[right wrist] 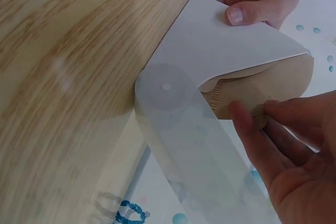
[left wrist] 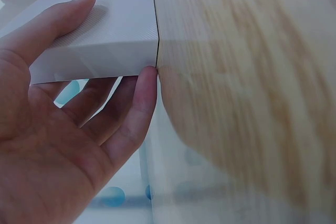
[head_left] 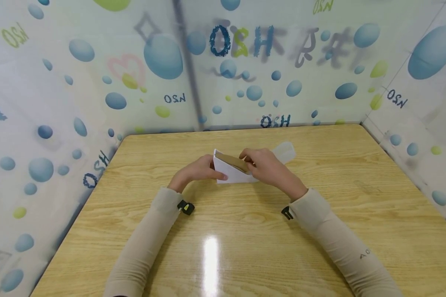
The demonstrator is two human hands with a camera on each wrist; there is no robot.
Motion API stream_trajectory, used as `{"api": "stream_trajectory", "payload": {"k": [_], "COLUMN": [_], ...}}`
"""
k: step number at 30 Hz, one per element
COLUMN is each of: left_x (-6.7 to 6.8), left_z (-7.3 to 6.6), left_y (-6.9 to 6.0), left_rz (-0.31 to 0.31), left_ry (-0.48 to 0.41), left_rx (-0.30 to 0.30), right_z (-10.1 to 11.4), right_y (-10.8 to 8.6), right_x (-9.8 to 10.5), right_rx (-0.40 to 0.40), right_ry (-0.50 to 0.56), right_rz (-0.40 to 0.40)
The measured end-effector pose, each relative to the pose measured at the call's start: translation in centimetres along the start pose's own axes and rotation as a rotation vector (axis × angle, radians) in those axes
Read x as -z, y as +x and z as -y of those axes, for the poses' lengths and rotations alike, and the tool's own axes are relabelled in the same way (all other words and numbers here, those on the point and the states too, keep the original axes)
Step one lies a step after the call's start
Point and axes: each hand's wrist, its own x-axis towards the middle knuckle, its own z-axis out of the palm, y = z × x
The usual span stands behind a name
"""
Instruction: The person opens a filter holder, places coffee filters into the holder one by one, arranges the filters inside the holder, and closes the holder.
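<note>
A white box [head_left: 232,175] with a sloping open top stands on the table. Its translucent lid [right wrist: 194,145] is swung out from the box's right end. Brown paper coffee filters [right wrist: 278,85] with a crimped edge stick up out of the opening. My left hand [head_left: 200,168] grips the box's left end, thumb [left wrist: 68,18] on the near face and fingers at the end and behind. My right hand [head_left: 265,165] is over the opening and pinches the edge of the brown filters between thumb and fingers. How many filters it pinches cannot be made out.
The wood-grain table [head_left: 245,222] reaches back to a wall sheet [head_left: 223,103] printed with blue and green drops. Similar sheets hang at the left and right. A bright light reflection lies on the table's front part.
</note>
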Motion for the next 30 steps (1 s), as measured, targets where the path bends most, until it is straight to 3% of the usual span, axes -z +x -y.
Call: {"api": "stream_trajectory", "payload": {"k": [30], "left_x": [0.1], "left_z": [0.1], "left_y": [0.1], "left_rz": [0.003], "left_ry": [0.006], "left_rx": [-0.002], "right_z": [-0.3], "right_y": [0.3], "right_x": [-1.2], "right_rx": [0.052], "right_ry": [-0.073], "right_rz": [0.021]}}
